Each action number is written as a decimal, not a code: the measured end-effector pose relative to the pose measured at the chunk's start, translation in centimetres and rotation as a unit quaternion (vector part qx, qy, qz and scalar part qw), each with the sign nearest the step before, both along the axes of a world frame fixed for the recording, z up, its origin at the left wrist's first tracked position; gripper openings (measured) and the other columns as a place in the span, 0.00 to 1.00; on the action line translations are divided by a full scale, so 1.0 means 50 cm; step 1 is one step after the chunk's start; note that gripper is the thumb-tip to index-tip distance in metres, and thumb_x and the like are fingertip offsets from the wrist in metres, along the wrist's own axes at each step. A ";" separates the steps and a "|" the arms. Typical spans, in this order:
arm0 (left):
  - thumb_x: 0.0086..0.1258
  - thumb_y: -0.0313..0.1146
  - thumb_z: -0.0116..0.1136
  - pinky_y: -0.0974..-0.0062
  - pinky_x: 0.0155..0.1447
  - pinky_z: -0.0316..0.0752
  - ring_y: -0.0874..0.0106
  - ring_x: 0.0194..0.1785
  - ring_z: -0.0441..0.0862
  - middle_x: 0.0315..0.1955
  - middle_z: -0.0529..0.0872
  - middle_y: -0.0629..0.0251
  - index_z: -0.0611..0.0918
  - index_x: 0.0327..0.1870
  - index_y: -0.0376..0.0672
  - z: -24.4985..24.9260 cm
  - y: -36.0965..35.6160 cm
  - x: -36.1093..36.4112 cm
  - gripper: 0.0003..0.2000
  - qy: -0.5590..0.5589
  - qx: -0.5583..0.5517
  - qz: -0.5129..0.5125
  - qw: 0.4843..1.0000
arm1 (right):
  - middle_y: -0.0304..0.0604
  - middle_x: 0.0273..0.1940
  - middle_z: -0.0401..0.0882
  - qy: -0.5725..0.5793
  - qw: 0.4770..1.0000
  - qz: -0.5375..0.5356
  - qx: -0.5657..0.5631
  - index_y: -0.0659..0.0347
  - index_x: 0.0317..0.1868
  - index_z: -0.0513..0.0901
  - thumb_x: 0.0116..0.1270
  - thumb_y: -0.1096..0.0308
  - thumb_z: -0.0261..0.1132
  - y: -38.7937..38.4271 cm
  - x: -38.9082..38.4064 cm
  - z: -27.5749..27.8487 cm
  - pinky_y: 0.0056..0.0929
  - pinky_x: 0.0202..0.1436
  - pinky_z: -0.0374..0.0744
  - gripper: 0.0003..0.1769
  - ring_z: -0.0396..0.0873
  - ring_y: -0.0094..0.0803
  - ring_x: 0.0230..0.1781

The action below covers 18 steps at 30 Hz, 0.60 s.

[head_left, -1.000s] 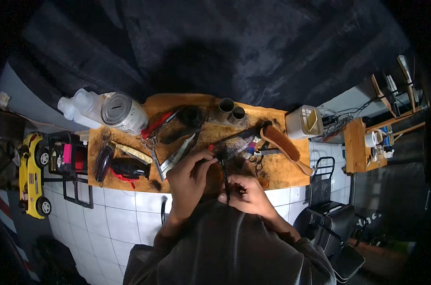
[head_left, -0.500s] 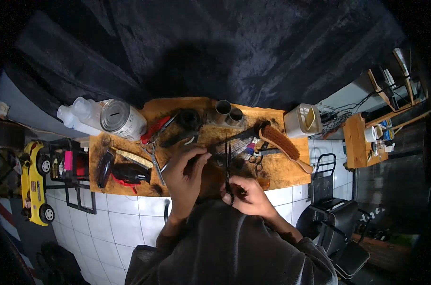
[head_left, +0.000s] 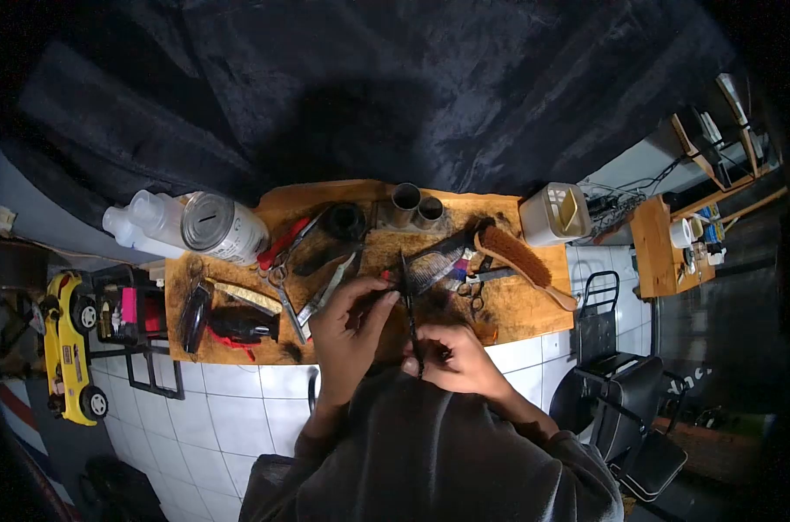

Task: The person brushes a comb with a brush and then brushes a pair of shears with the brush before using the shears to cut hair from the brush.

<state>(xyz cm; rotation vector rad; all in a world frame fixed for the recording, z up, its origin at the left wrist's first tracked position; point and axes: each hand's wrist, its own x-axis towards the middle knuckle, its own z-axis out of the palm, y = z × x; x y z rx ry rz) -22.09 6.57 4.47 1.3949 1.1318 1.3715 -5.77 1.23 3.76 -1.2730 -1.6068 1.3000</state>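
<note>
My right hand (head_left: pixel 451 358) is closed round the handles of a pair of dark scissors (head_left: pixel 410 300), their blades pointing away from me over the table edge. Close by on the left, my left hand (head_left: pixel 351 326) is in a pinch beside the upper part of the blades. Whatever its fingertips hold, if anything, is too small to make out. Just beyond the blades lies a dark comb (head_left: pixel 438 264) on the hair-strewn wooden table (head_left: pixel 360 193). Another pair of scissors (head_left: pixel 476 300) rests to the right, near a wooden-backed brush (head_left: pixel 518 259) with brown bristles.
On the left stand a slotted tin (head_left: pixel 225 228) and plastic bottles (head_left: pixel 156 216). Black hair tools (head_left: pixel 243 326) and a red-handled tool (head_left: pixel 282 244) lie there too. Two round holders (head_left: pixel 405 200) are at the back. A white tub (head_left: pixel 553 215) stands right; a black chair (head_left: pixel 625 400) is beyond.
My left hand has moved slightly toward the scissors, and its thumb and fingers are now beside the blades. The scissor blades have come together and tilted left. The view has shifted slightly.
</note>
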 end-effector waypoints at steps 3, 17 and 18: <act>0.65 0.23 0.65 0.87 0.34 0.68 0.86 0.34 0.77 0.35 0.86 0.68 0.82 0.42 0.36 -0.005 0.004 -0.014 0.07 0.050 -0.013 -0.019 0.998 | 0.38 0.23 0.73 0.001 1.000 0.000 -0.014 0.65 0.33 0.80 0.58 0.73 0.71 -0.003 0.005 0.005 0.24 0.27 0.70 0.08 0.69 0.18 0.24; 0.65 0.24 0.65 0.83 0.40 0.73 0.79 0.38 0.81 0.36 0.86 0.64 0.83 0.40 0.35 0.001 0.023 -0.020 0.06 0.036 -0.027 0.009 0.999 | 0.34 0.25 0.75 0.018 1.000 -0.015 -0.013 0.64 0.34 0.79 0.58 0.75 0.68 -0.014 0.007 0.000 0.21 0.27 0.69 0.06 0.70 0.17 0.25; 0.65 0.25 0.65 0.81 0.42 0.75 0.77 0.40 0.83 0.37 0.86 0.62 0.84 0.40 0.35 -0.002 0.024 -0.022 0.06 0.011 -0.045 0.008 0.999 | 0.35 0.25 0.75 0.013 1.000 0.003 -0.022 0.64 0.35 0.79 0.58 0.75 0.68 -0.015 0.010 -0.007 0.22 0.28 0.69 0.06 0.70 0.17 0.25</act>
